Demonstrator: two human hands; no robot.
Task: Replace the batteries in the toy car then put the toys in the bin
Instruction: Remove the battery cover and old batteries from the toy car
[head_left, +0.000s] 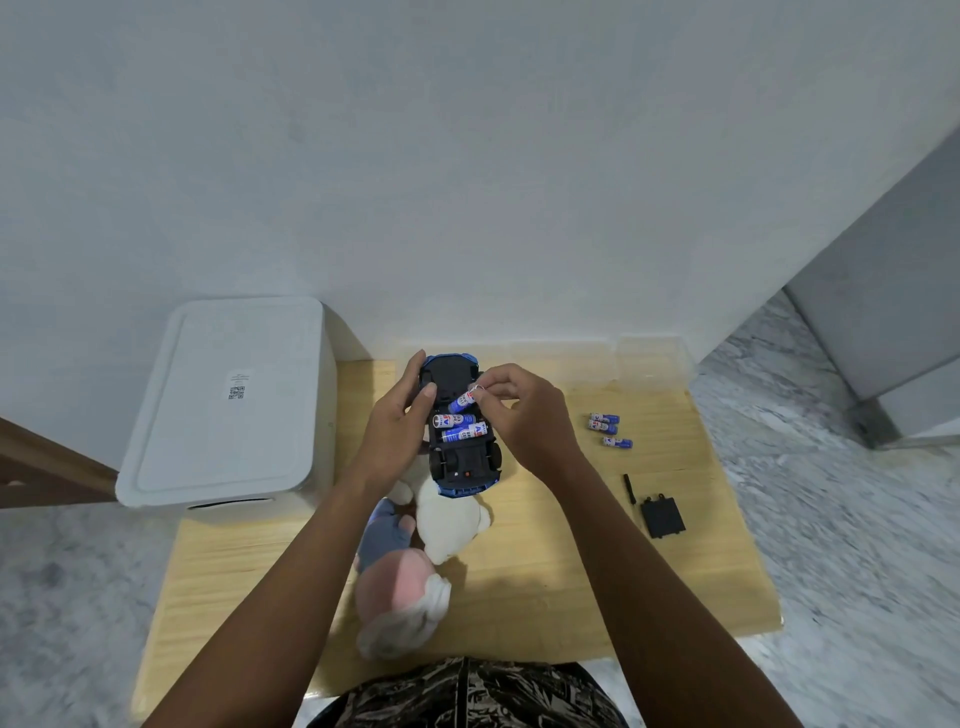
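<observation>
Blue toy car (462, 457), upturned at frame centre, gripped by left hand (397, 421); right hand (514, 410) pinches a battery (464, 401) over its compartment.

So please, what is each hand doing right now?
Left hand: grips the toy car, which is upside down.
Right hand: pinches a battery over the car's battery compartment.

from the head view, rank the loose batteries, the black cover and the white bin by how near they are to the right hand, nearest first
1. loose batteries, on the table just right of the right hand.
2. black cover, further right and nearer the person.
3. white bin, lid on, far left beyond the toy car.
</observation>
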